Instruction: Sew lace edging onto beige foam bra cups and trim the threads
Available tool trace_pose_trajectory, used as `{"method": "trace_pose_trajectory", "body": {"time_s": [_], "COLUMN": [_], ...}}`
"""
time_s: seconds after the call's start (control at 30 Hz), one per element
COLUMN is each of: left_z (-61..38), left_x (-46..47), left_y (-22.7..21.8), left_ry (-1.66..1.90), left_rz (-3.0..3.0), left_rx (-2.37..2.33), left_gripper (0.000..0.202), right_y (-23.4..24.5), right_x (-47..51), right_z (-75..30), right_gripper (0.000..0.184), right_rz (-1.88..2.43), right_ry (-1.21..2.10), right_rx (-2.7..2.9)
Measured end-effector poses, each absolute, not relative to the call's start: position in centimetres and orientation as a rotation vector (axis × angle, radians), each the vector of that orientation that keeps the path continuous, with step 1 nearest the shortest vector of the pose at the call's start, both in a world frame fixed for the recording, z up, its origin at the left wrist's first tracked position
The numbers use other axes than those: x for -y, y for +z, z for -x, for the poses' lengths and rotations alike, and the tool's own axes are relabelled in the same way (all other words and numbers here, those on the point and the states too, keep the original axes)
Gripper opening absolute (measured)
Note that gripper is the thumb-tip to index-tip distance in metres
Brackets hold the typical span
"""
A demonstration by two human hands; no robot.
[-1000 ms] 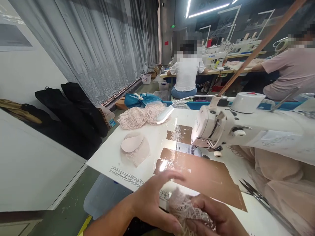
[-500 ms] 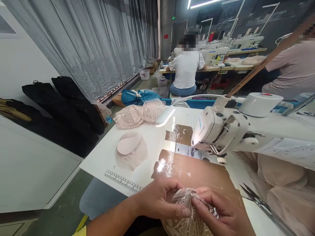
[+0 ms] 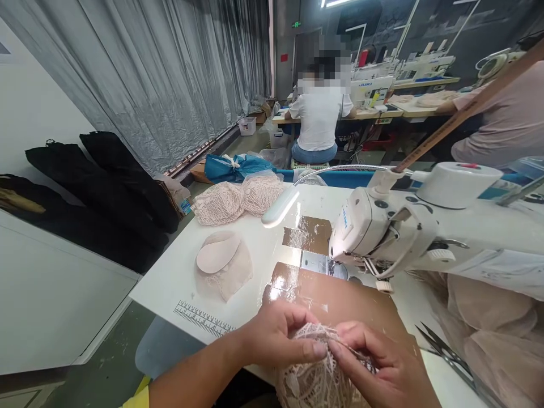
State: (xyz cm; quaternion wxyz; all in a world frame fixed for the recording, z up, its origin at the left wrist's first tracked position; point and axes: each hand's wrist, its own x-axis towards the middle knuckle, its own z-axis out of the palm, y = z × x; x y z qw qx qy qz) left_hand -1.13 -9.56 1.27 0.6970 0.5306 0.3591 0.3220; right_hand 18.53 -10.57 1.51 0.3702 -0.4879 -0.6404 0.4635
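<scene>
At the table's front edge, my left hand point(image 3: 283, 337) and my right hand point(image 3: 374, 357) both pinch the upper edge of a beige lace cup point(image 3: 312, 377). Thumbs and fingertips meet close together along that edge; the cup bulges downward below them. Some fingertips are hidden behind the lace. Ahead and to the right stands the white sewing machine point(image 3: 369, 226), its needle area apart from my hands. A smooth beige cup pad point(image 3: 217, 253) lies on sheer fabric point(image 3: 236, 277) to the left on the table.
Lace-covered cups point(image 3: 229, 201) lie at the table's far left. Scissors point(image 3: 446, 351) rest at right beside sheer beige fabric point(image 3: 488, 328). Brown tape point(image 3: 331, 289) covers part of the tabletop; a ruler scale point(image 3: 204, 318) marks its edge. A person point(image 3: 317, 119) sits ahead at another machine.
Both hands keep their pinch on the lace cup, and its rounded side now shows more fully below them. The view has shifted slightly.
</scene>
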Motion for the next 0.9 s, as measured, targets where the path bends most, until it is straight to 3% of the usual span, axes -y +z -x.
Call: {"method": "trace_pose_trajectory", "body": {"time_s": [0.2,0.57,0.77,0.9], "left_z": [0.4,0.5,-1.3,0.8], "left_x": [9.3,9.1,9.5,9.1], "left_y": [1.2,1.3,0.5,1.6], "left_ry": [0.719,0.723,0.87,1.01], "left_rz": [-1.271,-1.32,-1.121,-0.834], "left_rx": [-0.851,-0.716,-0.745,-0.917], "left_gripper": [0.04,0.032,0.042,0.039], "right_y": [0.9,1.2,1.5,2.1], "right_x": [9.8,9.2,9.2,8.6], "right_z": [-19.0,-20.1,-19.0,-20.0], "right_gripper": [0.026,0.043,0.045,0.043], "right_rz": [1.356,1.285,1.184,1.272], "right_ry": [1.321,1.572,1.862,1.714], "right_rx": [1.498,1.506,1.177,1.138]}}
